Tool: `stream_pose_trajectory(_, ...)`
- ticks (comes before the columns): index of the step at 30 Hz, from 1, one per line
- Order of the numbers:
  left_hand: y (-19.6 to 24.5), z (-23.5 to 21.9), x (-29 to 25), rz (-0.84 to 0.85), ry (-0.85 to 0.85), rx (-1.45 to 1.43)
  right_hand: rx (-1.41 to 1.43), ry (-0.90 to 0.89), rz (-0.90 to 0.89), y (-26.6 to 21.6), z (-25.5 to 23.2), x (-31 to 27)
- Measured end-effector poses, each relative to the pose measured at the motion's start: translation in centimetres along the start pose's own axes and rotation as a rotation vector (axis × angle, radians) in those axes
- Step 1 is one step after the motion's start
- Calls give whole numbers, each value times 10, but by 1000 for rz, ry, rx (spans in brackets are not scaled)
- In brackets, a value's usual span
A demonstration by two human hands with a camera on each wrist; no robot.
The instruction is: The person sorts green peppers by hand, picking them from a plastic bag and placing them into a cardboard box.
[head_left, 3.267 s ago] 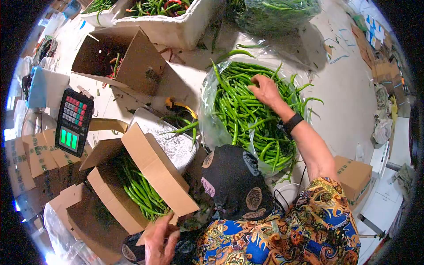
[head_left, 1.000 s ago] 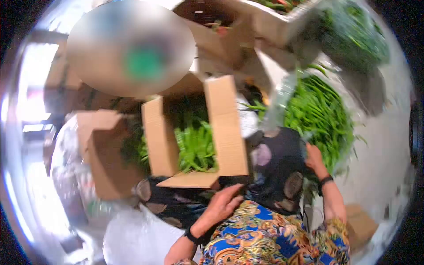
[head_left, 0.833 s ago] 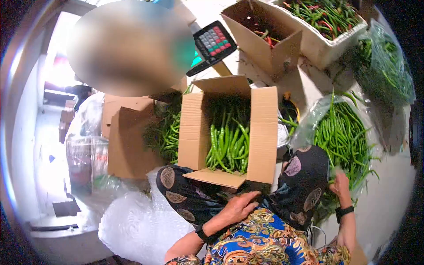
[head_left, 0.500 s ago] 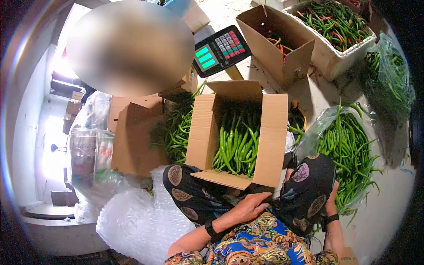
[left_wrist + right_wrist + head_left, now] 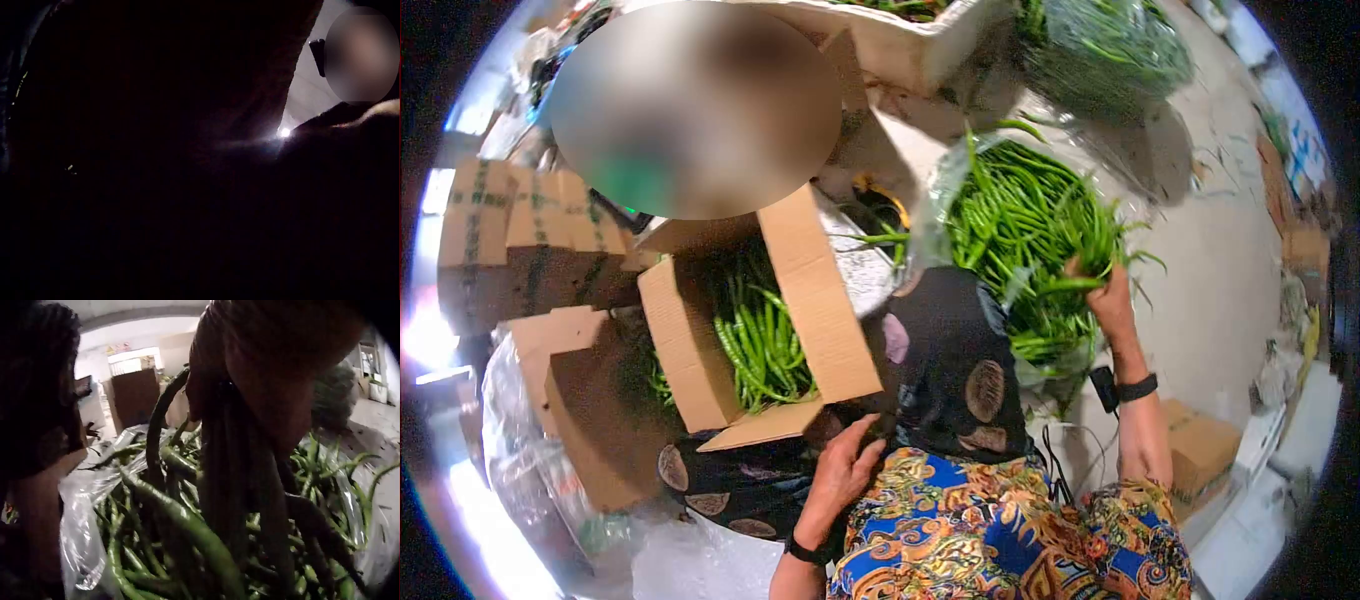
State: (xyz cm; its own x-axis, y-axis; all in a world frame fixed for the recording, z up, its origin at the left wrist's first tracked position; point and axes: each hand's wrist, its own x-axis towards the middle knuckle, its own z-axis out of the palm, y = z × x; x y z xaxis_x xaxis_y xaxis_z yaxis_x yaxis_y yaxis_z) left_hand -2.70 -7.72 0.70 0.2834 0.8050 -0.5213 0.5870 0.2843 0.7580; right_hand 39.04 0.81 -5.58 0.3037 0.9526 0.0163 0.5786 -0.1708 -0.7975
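My right hand [image 5: 1110, 302] is at the near right side of a heap of long green chili peppers [image 5: 1020, 215] in a clear plastic bag [image 5: 941, 200]. It grips a bunch of chili peppers [image 5: 240, 481], which hang dark below the hand in the right wrist view. Loose peppers lie all around them. My left hand [image 5: 840, 472] rests on the lap with loosely bent fingers and nothing in it, just below the front flap [image 5: 762, 427] of an open cardboard box [image 5: 818, 295]. Green chili peppers [image 5: 762, 345] lie lengthwise inside that box. The left wrist view is almost wholly dark.
A white speckled tray [image 5: 862, 265] stands between box and bag. Behind are a foam box [image 5: 930, 45] of peppers and another filled plastic bag [image 5: 1115, 45]. Cardboard boxes [image 5: 530, 235] stand at left, one [image 5: 1200, 440] at right. A blurred patch covers the upper left.
My head view swung left, then back right. My right hand went from the heap to beside the knee, then back to the heap, gripping peppers. My left hand moved from the box flap to the lap.
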Motion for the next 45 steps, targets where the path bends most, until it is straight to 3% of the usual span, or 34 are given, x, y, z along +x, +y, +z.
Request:
stream_pose_trajectory(1, -1, 0, 0, -6, 4, 5, 119, 58, -49, -20, -10, 6)
stream_pose_trajectory(4, 1, 0, 1, 68, 14, -4, 257, 37, 218, -56, -42, 38)
stream_pose_trajectory(5, 4, 0, 1, 87, 35, -17, 243, 56, 207, -51, -49, 44)
stream_pose_trajectory(7, 10, -2, -1, 115, 72, -34, 846, 15, 244, -48, -51, 53)
stream_pose_trajectory(9, 18, -8, -5, 81, 97, -54, 864, 47, 278, -47, -62, 53)
stream_pose_trajectory(10, 18, -10, -7, -60, 61, -124, 899, 49, 300, -45, -71, 56)
stream_pose_trajectory(13, 41, -19, -14, -92, 82, -204, 907, 49, 311, -61, -92, 57)
stream_pose_trajectory(17, 76, -28, -19, 5, 84, -366, 1001, 50, 371, -74, -109, 58)
stream_pose_trajectory(19, 102, -32, -16, 63, 43, -436, 1112, 199, 413, -100, -115, 54)
stream_pose_trajectory(25, 134, -19, 17, 160, -87, -662, 1093, 135, 342, -166, -116, 25)
stream_pose_trajectory(27, 143, -22, 26, 285, -59, -737, 1030, -88, 333, -179, -110, 12)
stream_pose_trajectory(28, 151, -26, 26, 232, -39, -793, 1019, -112, 362, -188, -102, 5)
stream_pose_trajectory(29, 149, -30, 32, 377, -2, -705, 1010, -140, 390, -197, -92, -5)
stream_pose_trajectory(33, 163, -34, 40, 506, 212, -658, 1107, -377, 482, -207, -56, -20)
stream_pose_trajectory(35, 167, -35, 45, 456, 165, -579, 1094, -395, 557, -212, -35, -25)
stream_pose_trajectory(38, 141, -23, 68, 541, 32, -521, 997, -541, 534, -226, -7, -39)
stream_pose_trajectory(39, 139, -29, 65, 426, -41, -475, 997, -576, 515, -228, 3, -44)
stream_pose_trajectory(43, 115, -39, 49, 203, -128, -793, 998, -718, 539, -236, 22, -55)
stream_pose_trajectory(45, 110, -47, 39, 166, -134, -876, 1006, -794, 540, -234, 33, -59)
